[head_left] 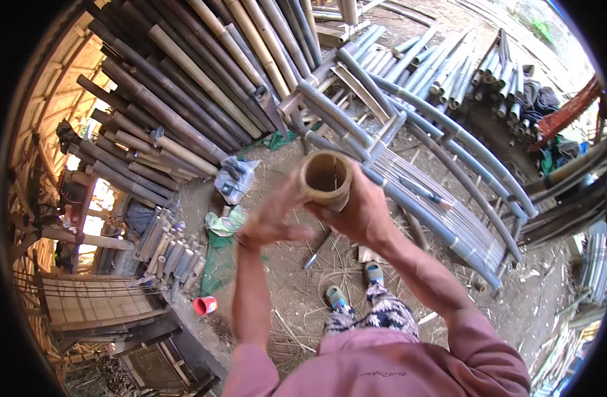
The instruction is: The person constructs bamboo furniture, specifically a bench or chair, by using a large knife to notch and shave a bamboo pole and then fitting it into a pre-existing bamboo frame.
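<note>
A short hollow bamboo section (338, 198) is held upright in front of me, its open mouth facing up. My right hand (368, 210) grips it from the right side, fingers and thumb wrapped round its lower part. At its left is my left hand (272, 215), blurred by motion. The thumb of that hand stretches out apart from the fingers, and I see nothing held in it. Whether its fingertips touch the bamboo section is hard to make out.
Long bamboo poles (184, 79) lean at the back left. A bamboo bench (442, 228) stands on the right, a long thin tool (419, 190) lying on its slats. Cut bamboo pieces (173, 257) and a red container (205, 305) are at left. Bamboo strips litter the ground.
</note>
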Demonstrator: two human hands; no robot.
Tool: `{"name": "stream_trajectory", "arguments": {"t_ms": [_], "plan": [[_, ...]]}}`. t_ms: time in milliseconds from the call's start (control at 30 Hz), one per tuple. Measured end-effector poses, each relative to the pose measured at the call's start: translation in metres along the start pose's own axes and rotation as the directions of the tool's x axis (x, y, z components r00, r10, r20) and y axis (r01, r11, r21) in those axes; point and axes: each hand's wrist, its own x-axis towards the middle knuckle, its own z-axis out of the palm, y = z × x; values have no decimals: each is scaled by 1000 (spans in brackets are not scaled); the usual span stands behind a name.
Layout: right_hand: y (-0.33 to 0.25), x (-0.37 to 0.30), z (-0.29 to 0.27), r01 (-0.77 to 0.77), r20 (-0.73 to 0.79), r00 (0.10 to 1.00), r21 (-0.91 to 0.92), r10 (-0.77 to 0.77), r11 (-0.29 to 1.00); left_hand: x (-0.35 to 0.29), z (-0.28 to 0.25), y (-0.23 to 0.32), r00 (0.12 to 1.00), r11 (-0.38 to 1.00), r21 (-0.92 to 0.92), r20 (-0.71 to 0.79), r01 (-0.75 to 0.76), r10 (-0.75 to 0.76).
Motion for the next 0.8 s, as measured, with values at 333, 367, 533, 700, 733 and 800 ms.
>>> {"name": "stream_trajectory", "arguments": {"t_ms": [333, 367, 533, 700, 733, 800], "plan": [[-21, -78, -11, 102, 35, 994, -63, -100, 993, -4, -39, 53, 976, 975, 223, 216, -8, -41], [-22, -94, -17, 97, 42, 995, -24, -95, 995, -14, -58, 45, 989, 958, 268, 128, -105, 72], [-13, -134, -44, -85, 34, 996, 227, 79, 970, -50, -68, 64, 985, 908, 411, -114, -76, 133], [-33, -152, -64, 83, -202, 978, 124, -57, 989, -98, -76, 92, 724, 696, 718, -464, -31, 511], [-34, -155, -55, 49, -177, 983, 38, -42, 998, -105, -80, 86, 666, 570, 822, -416, -17, 619], [-28, -155, -46, 13, -172, 985, -1, -13, 1000, -122, -82, 61, 673, 550, 831, -456, 86, 583]]}}
